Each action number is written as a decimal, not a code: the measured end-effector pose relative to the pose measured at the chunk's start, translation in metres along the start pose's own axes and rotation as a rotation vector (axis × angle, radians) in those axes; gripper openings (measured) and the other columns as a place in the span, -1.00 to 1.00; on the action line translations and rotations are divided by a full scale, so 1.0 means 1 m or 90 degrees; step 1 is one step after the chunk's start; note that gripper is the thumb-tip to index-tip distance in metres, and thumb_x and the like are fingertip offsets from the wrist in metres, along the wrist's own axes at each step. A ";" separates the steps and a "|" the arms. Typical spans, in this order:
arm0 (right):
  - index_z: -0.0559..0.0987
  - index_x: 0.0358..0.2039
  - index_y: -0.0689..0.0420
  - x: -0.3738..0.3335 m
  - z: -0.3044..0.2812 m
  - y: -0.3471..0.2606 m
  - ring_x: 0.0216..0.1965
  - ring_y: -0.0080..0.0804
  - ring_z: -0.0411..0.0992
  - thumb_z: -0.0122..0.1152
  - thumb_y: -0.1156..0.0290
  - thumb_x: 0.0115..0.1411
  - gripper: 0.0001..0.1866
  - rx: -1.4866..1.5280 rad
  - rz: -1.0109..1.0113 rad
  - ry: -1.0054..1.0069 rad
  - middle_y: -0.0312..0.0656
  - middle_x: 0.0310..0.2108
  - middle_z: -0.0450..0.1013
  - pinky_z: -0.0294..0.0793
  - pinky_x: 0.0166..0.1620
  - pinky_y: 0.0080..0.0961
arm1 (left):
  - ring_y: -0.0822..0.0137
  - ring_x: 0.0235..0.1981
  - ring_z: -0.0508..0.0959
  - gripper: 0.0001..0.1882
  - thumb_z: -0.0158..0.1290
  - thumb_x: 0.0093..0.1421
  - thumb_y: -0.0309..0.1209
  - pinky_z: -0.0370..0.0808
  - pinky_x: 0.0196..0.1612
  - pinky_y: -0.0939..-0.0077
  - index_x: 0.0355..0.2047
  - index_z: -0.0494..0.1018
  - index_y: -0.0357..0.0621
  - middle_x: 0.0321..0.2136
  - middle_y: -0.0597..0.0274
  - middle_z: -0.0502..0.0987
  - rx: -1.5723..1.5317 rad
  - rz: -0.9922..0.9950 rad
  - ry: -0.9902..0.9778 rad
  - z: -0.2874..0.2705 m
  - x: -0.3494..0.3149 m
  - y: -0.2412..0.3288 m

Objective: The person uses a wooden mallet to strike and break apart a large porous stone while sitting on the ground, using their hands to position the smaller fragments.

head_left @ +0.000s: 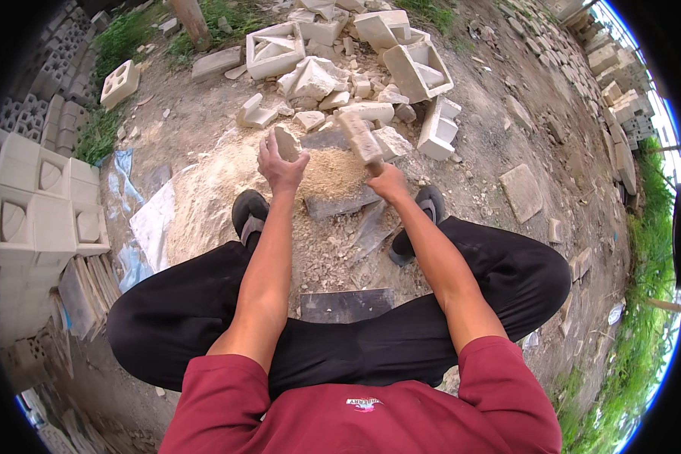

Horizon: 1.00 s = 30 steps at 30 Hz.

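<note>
My left hand point(282, 168) is closed round a rough chunk of pale block point(287, 142), fingers on its left side and thumb on its right. My right hand point(388, 183) grips the short handle of a hammer point(361, 138). Its blocky, dust-coated head is raised to the right of the chunk, apart from it. Crushed yellowish grit point(333, 172) lies between and below my hands, on and around a dark flat slab point(340, 204).
Ahead lies a heap of broken pale blocks point(310, 79), with a hollow block point(418, 69) at its right. Pale powder point(204, 204) spreads near my left shoe point(250, 212). Stacked moulded blocks point(45, 189) stand at left. A dark plate point(346, 305) lies between my legs.
</note>
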State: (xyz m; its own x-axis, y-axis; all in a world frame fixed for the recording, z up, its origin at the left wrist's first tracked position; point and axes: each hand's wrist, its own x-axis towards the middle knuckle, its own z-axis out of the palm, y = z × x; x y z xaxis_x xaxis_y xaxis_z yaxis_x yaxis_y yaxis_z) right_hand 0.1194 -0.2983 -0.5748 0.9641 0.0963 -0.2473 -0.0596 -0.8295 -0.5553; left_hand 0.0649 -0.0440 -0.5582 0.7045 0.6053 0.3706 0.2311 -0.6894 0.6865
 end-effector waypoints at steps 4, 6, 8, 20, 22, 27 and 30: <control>0.61 -0.22 0.27 0.004 -0.015 0.025 -0.17 -0.03 0.55 0.35 0.16 -0.18 -0.47 -0.075 0.009 0.022 0.13 -0.23 0.56 0.52 -0.08 -0.26 | -0.14 0.18 0.28 0.00 0.32 -0.23 -0.11 0.24 0.21 0.01 0.28 0.21 -0.02 0.19 -0.17 0.25 -0.013 -0.017 0.010 -0.007 0.013 0.003; 0.60 -0.17 0.27 0.009 -0.017 0.031 -0.16 -0.01 0.55 0.37 0.16 -0.20 -0.42 0.028 0.043 -0.033 0.15 -0.21 0.56 0.51 -0.05 -0.26 | -0.13 0.18 0.28 0.01 0.32 -0.23 -0.11 0.23 0.22 0.00 0.28 0.21 -0.01 0.20 -0.17 0.24 -0.021 -0.017 0.006 -0.011 0.021 0.009; 0.59 -0.19 0.30 0.011 -0.018 0.029 -0.16 -0.02 0.55 0.39 0.20 -0.22 -0.42 0.065 0.053 -0.068 0.15 -0.21 0.56 0.53 -0.08 -0.29 | -0.13 0.19 0.28 0.01 0.33 -0.23 -0.11 0.22 0.22 0.01 0.28 0.21 -0.01 0.20 -0.16 0.24 -0.015 -0.020 0.013 -0.018 0.028 0.015; 0.58 -0.23 0.32 -0.041 -0.092 -0.122 -0.10 0.09 0.52 0.26 0.32 -0.06 -0.60 -0.056 -0.061 -0.051 0.19 -0.21 0.54 0.51 -0.03 -0.18 | -0.06 0.21 0.28 0.03 0.36 -0.26 -0.16 0.22 0.25 0.09 0.27 0.21 -0.09 0.17 -0.06 0.30 -0.033 -0.120 0.083 -0.053 0.038 0.013; 0.56 -0.20 0.30 -0.052 -0.098 -0.147 -0.10 0.06 0.52 0.25 0.32 -0.06 -0.58 -0.053 -0.122 -0.042 0.14 -0.21 0.54 0.50 -0.03 -0.18 | -0.05 0.21 0.28 0.02 0.38 -0.25 -0.17 0.23 0.25 0.12 0.26 0.23 -0.13 0.17 -0.04 0.31 -0.049 -0.129 0.088 -0.056 0.046 0.022; 0.50 -0.15 0.27 -0.103 -0.085 -0.194 -0.11 0.07 0.49 0.18 0.41 -0.04 -0.61 -0.080 -0.321 -0.020 0.11 -0.22 0.52 0.47 -0.02 -0.13 | -0.08 0.21 0.28 0.05 0.37 -0.26 -0.12 0.21 0.25 0.06 0.28 0.20 -0.07 0.21 -0.07 0.27 -0.044 -0.134 0.110 -0.061 0.048 0.002; 0.50 -0.21 0.31 -0.105 -0.076 -0.192 -0.12 0.09 0.48 0.14 0.47 -0.04 -0.67 -0.139 -0.364 -0.018 0.15 -0.23 0.50 0.47 -0.03 -0.11 | -0.10 0.23 0.25 0.06 0.37 -0.25 -0.10 0.19 0.26 0.03 0.30 0.18 -0.03 0.23 -0.10 0.24 -0.070 -0.157 0.091 -0.062 0.048 0.000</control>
State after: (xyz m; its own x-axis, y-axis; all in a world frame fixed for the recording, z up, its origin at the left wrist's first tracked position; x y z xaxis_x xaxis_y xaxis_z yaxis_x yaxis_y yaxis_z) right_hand 0.0497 -0.1912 -0.3818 0.8204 0.5714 0.0195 0.5227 -0.7357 -0.4308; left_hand 0.0571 0.0097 -0.5018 0.5327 0.8045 0.2627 0.3041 -0.4716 0.8277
